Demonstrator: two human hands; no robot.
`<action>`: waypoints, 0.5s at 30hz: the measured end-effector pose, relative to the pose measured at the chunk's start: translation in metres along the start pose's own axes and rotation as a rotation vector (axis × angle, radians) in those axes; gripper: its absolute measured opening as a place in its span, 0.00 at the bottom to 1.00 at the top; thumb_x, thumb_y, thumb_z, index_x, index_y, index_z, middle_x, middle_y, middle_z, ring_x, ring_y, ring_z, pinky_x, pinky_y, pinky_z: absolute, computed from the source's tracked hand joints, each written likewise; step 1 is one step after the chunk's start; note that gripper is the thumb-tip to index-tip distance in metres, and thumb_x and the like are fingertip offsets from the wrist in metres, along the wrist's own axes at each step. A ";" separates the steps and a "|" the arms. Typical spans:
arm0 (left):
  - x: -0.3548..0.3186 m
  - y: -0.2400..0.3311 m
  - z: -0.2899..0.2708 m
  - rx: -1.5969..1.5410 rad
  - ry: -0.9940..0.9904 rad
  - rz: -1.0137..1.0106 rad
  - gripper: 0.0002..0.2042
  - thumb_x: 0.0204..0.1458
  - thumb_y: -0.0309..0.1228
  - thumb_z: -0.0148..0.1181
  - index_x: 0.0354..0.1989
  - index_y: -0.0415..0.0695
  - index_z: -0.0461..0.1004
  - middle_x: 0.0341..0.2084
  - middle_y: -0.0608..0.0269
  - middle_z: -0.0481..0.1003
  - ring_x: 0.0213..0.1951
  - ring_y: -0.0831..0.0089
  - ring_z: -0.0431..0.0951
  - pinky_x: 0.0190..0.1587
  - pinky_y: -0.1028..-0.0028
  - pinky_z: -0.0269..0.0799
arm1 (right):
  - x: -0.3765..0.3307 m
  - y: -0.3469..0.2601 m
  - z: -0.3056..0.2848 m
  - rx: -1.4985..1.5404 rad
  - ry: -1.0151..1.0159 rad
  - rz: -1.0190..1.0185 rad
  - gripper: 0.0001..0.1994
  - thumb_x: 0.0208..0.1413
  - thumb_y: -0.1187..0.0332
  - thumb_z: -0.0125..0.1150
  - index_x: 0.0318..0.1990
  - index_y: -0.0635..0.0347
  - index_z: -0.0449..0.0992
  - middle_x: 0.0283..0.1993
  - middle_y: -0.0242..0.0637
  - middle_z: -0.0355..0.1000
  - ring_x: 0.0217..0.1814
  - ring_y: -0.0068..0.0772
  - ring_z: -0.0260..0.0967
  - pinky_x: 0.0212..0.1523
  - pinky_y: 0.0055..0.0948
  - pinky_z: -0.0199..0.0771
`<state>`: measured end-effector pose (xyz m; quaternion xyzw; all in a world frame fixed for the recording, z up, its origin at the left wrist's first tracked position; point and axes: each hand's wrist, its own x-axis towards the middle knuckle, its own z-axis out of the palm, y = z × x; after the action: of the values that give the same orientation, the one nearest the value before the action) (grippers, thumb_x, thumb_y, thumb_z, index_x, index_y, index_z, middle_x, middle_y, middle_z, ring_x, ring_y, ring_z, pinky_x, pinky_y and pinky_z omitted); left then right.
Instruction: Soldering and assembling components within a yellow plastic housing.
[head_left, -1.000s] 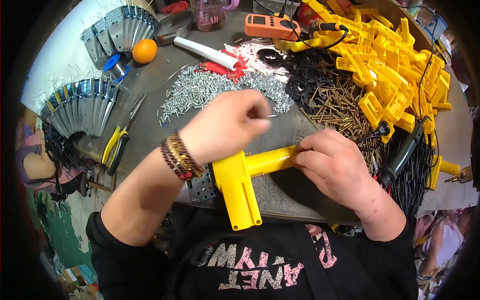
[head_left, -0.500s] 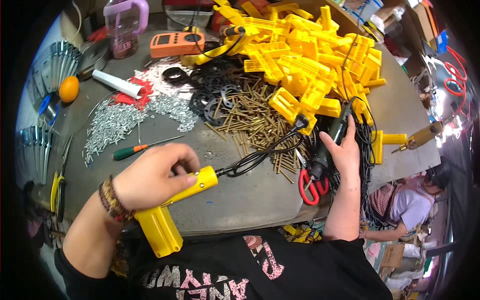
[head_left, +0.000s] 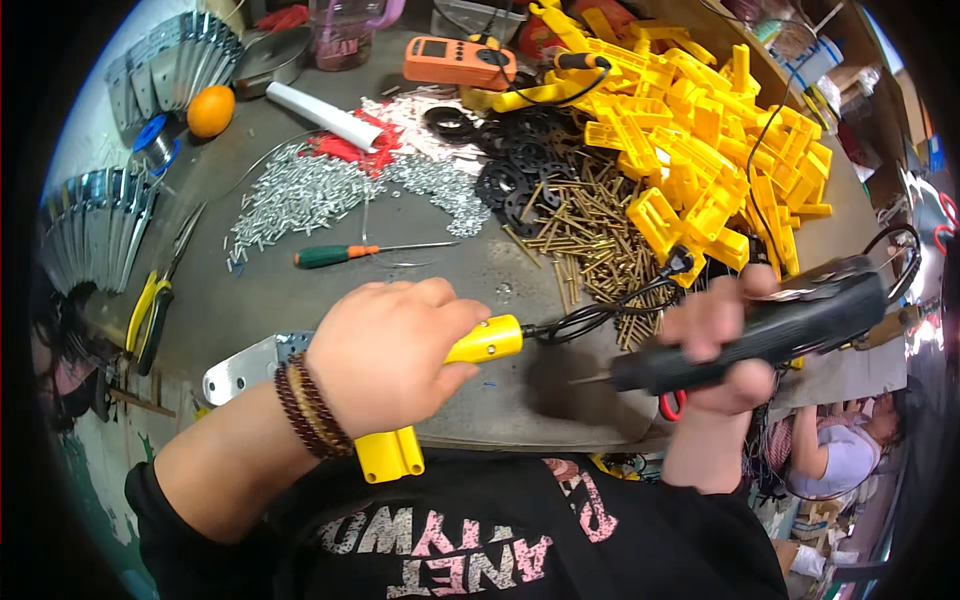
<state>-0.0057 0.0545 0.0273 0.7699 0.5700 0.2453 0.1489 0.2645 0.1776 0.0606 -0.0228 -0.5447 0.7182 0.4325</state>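
Your right hand [head_left: 722, 345] has lifted the black driver [head_left: 760, 330] off the surface's [head_left: 420, 280] right edge and now grips it closed. Your left hand [head_left: 385, 350] stays clamped on the yellow part [head_left: 470, 345] at the near edge. Behind lie yellow pieces [head_left: 700, 140], brass screws [head_left: 590, 230], a screwdriver [head_left: 350, 254].

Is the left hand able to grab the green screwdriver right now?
Probably not yet: the left hand is clamped on the yellow part. The green screwdriver lies just beyond it on bare table, nothing between.
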 end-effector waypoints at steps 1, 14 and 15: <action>0.002 0.005 0.000 0.051 -0.033 -0.034 0.21 0.48 0.39 0.64 0.52 0.49 0.74 0.35 0.57 0.75 0.38 0.57 0.78 0.42 0.62 0.73 | 0.000 0.018 0.013 -0.099 0.027 0.002 0.39 0.40 0.75 0.69 0.64 0.52 0.59 0.36 0.35 0.73 0.35 0.34 0.72 0.44 0.38 0.73; 0.012 0.007 0.001 0.110 -0.179 -0.155 0.24 0.51 0.45 0.62 0.57 0.57 0.73 0.26 0.57 0.74 0.31 0.57 0.78 0.35 0.61 0.73 | 0.065 0.045 0.052 -0.199 -0.300 0.010 0.23 0.45 0.70 0.67 0.47 0.53 0.61 0.31 0.30 0.67 0.26 0.28 0.68 0.34 0.32 0.70; 0.013 0.009 0.000 0.098 -0.223 -0.189 0.24 0.50 0.44 0.62 0.57 0.57 0.73 0.27 0.57 0.74 0.32 0.58 0.78 0.36 0.61 0.73 | 0.065 0.045 0.055 -0.217 -0.281 0.042 0.24 0.44 0.70 0.69 0.45 0.53 0.60 0.30 0.30 0.68 0.25 0.28 0.69 0.32 0.32 0.71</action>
<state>0.0039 0.0640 0.0347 0.7417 0.6310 0.1152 0.1959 0.1694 0.1761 0.0756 0.0199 -0.6734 0.6602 0.3321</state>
